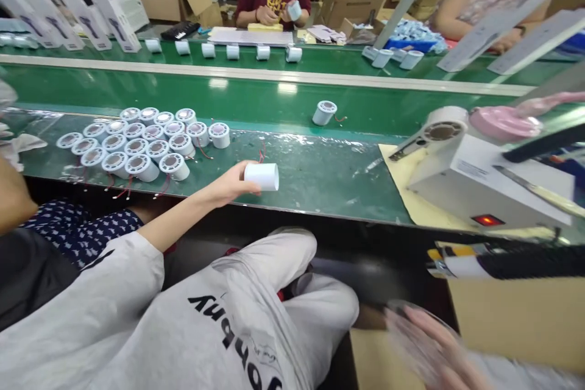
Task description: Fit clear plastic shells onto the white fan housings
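Blurry right hand (427,341) sits lowest in view, too smeared to tell whether it's open or holding anything. Left hand (228,183) is out over the near edge of the green bench (320,177), fingers closed round a white cylinder (261,176) lying sideways. Just left of it sits a cluster of round white parts (141,140) with red wires. My shirt print (233,335) reads "Johbhy", upside down.
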Tool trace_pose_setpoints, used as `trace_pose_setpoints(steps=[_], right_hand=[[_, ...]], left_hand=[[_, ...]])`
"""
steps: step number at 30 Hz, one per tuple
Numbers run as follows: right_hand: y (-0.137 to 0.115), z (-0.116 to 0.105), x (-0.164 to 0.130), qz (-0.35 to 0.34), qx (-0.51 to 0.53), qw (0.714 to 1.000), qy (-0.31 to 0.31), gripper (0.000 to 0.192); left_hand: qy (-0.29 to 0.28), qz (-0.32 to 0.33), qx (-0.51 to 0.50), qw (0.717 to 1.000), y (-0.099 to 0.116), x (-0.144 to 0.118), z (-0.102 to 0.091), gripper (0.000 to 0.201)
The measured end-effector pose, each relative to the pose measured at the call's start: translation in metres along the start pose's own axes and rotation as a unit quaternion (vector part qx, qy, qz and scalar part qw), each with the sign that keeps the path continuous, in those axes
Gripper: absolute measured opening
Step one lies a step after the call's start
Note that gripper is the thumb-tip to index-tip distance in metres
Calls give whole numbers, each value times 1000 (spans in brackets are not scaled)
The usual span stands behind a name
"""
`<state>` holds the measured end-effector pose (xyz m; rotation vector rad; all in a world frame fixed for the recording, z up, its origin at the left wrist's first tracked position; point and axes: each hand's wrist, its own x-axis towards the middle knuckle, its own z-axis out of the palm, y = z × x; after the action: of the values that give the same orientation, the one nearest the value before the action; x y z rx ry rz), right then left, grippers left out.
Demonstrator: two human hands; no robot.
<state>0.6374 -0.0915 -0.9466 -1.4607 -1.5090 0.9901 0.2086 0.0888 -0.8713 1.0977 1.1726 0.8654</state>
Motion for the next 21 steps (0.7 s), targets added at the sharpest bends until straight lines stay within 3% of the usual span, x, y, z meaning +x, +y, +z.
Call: trace_pose_setpoints(steps=[2,3,5,7,9,11,13,16,21], right_hand=[[-28,37,-4,-58,-97,994,-9,39],[-42,57,-1,-105,-162,981,20,42],[-64,90,12,-195,-280,939,49,43],[-75,107,25,-223,-371,898,80,44],[-78,108,32,-199,-425,879,88,43],[-77,102,32,-159,-427,887,71,37],[-74,94,27,-127,-370,919,41,25],[-73,89,21,-90,-230,969,18,4],[-77,94,19,-69,-88,992,54,24]], left_hand=[[-142,-110,-140,974,-15,0,29,61],[-202,-162,-171,951,-22,1,45,55],[-290,-231,-152,916,-33,2,73,52],[-366,-227,-50,901,-38,1,96,47],[-424,-143,81,891,-39,0,110,37],[-435,-1,189,880,-37,-1,118,27],[-412,115,244,870,-35,-2,120,21],[-376,179,251,874,-38,-4,120,30],[-340,245,221,881,-54,0,116,64]])
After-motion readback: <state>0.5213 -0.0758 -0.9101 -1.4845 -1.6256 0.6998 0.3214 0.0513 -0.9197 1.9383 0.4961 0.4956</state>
